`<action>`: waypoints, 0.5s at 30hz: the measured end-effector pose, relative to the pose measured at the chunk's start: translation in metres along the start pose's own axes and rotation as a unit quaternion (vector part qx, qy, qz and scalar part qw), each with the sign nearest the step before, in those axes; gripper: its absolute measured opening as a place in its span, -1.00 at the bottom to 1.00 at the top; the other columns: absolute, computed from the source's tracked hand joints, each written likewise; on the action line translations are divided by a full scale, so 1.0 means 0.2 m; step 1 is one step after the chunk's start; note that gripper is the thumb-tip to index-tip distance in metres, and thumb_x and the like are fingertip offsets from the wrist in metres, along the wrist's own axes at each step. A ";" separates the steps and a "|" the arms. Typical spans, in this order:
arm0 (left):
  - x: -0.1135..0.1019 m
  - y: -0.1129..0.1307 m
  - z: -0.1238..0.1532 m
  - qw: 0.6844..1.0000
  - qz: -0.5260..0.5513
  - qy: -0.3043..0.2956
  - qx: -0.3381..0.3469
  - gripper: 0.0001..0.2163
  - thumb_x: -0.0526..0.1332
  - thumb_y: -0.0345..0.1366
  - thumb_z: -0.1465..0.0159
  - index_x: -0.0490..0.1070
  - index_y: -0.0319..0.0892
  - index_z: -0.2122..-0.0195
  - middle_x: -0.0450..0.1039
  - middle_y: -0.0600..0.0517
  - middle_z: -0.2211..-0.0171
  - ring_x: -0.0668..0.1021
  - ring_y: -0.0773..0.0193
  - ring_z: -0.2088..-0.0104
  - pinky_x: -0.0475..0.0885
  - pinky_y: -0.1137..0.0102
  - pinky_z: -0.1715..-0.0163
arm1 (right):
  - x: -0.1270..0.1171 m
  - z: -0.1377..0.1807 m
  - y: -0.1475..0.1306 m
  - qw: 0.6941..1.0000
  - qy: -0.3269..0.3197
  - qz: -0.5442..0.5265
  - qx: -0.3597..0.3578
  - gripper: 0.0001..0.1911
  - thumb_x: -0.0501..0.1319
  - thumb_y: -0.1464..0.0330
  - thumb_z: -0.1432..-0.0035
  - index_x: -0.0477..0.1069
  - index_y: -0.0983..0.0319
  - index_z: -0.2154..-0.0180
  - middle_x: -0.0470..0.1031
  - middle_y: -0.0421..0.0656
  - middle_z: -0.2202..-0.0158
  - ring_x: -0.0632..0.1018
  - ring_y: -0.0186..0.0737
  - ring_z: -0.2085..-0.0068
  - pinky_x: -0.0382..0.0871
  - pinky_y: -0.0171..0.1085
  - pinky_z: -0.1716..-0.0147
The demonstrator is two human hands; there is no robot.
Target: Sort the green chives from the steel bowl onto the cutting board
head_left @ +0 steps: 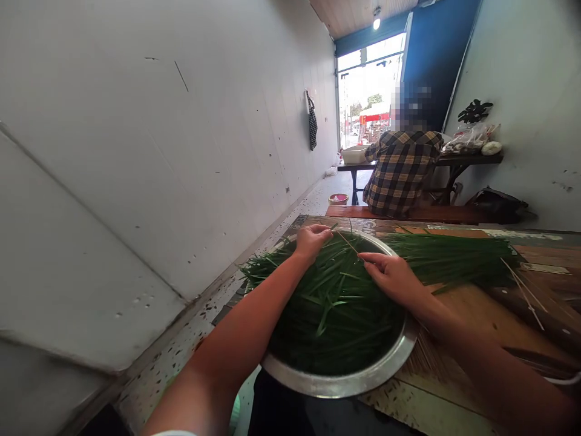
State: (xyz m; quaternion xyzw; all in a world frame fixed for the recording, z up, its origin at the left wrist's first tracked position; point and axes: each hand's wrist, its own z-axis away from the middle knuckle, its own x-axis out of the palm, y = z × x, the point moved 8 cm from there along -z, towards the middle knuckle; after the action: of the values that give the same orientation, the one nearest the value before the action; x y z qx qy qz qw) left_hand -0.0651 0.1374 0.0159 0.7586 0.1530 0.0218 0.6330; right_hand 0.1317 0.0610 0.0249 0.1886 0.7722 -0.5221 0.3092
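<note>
Long flat green chive leaves [338, 303] fill a wide metal basin [333, 386] in front of me. Over its far side, my left hand [313, 238] is closed in a pinch, with a green chive leaf at its fingertips. My right hand [385, 272], also pinched, holds a thin wooden skewer [348, 243] that slants up to the left toward the left fingertips. Whether the skewer's far end touches the leaf is too small to tell. More chives [454, 257] lie in a long bundle to the right of the basin.
Several loose skewers [524, 290] lie on the wooden table [472, 315] at right; others [424, 351] sit by the basin's right rim. Ahead, a person in a plaid shirt [403, 172] sits on a bench [336, 211], facing another table with a pale tub [354, 155]. A wall [158, 151] runs along the left.
</note>
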 end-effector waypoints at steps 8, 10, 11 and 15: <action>0.01 0.00 -0.01 0.999 -0.040 -0.009 0.034 -0.79 0.28 -0.27 0.02 0.53 -0.29 0.40 0.54 -0.03 0.47 0.52 0.33 0.44 0.37 0.47 0.40 | 0.01 0.00 0.01 1.000 -0.006 0.002 0.001 -0.60 0.04 0.32 -0.11 0.49 0.25 0.07 0.61 -0.16 0.29 0.53 -0.27 0.39 0.36 -0.33 0.35; 0.01 0.00 -0.01 0.998 -0.041 -0.013 0.039 -0.80 0.27 -0.26 0.02 0.52 -0.29 0.41 0.54 -0.03 0.47 0.52 0.32 0.43 0.37 0.47 0.40 | 0.01 0.00 0.01 1.000 -0.003 -0.001 -0.006 -0.61 0.04 0.32 -0.11 0.50 0.23 0.09 0.61 -0.17 0.28 0.53 -0.28 0.39 0.37 -0.32 0.34; 0.01 0.00 -0.01 0.998 -0.043 -0.014 0.042 -0.80 0.27 -0.26 0.02 0.52 -0.29 0.41 0.54 -0.03 0.47 0.52 0.31 0.44 0.37 0.46 0.40 | 0.00 0.00 0.00 1.000 0.000 -0.003 -0.009 -0.62 0.04 0.32 -0.11 0.50 0.22 0.09 0.61 -0.17 0.29 0.54 -0.28 0.39 0.37 -0.32 0.33; 0.01 0.02 0.00 0.997 -0.058 -0.005 0.049 -0.81 0.26 -0.28 0.02 0.52 -0.29 0.42 0.53 -0.03 0.49 0.51 0.33 0.46 0.35 0.47 0.43 | 0.00 0.01 -0.01 1.000 0.002 -0.008 -0.014 -0.62 0.04 0.34 -0.12 0.50 0.22 0.09 0.60 -0.17 0.27 0.56 -0.26 0.33 0.38 -0.32 0.30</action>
State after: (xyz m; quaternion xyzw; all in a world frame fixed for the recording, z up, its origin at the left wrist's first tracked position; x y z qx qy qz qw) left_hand -0.0629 0.1363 0.0192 0.7787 0.1947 -0.0259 0.5958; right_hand 0.1310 0.0594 0.0257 0.1796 0.7813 -0.5135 0.3059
